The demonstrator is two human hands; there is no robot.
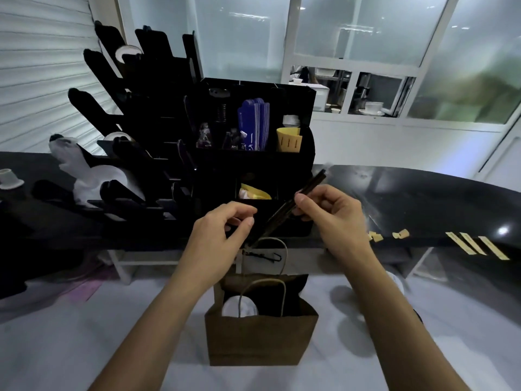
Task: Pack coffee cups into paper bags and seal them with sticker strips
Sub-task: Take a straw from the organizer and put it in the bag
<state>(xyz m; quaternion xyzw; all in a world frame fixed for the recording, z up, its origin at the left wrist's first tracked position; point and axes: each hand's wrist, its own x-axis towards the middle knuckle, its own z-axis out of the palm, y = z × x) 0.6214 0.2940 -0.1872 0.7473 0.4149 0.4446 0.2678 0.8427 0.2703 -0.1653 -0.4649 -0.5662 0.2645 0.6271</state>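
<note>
White counter [84, 348], paper bag [259, 337] below right hand [332, 218] pinching strip [284, 210]

Both bare forearms are extending forward and upward, converging mid-frame. The left hand [222, 230] is holding its fingers curled, thumb and forefinger pinching together. The right hand [329, 213] is pinching with fingers curled, raised slightly higher than the left.

paper bag [260, 338] on near surface, centre | cup [239, 306] inside bag, left part | organizer rack [248, 153] behind bag on counter [423, 198] | lids [95, 176] in rack's left slots | sticker strips [476, 245] on counter, far right | both hands above bag, left hand [217, 238] left of right hand [335, 218], thin strip [293, 206] between them
</note>
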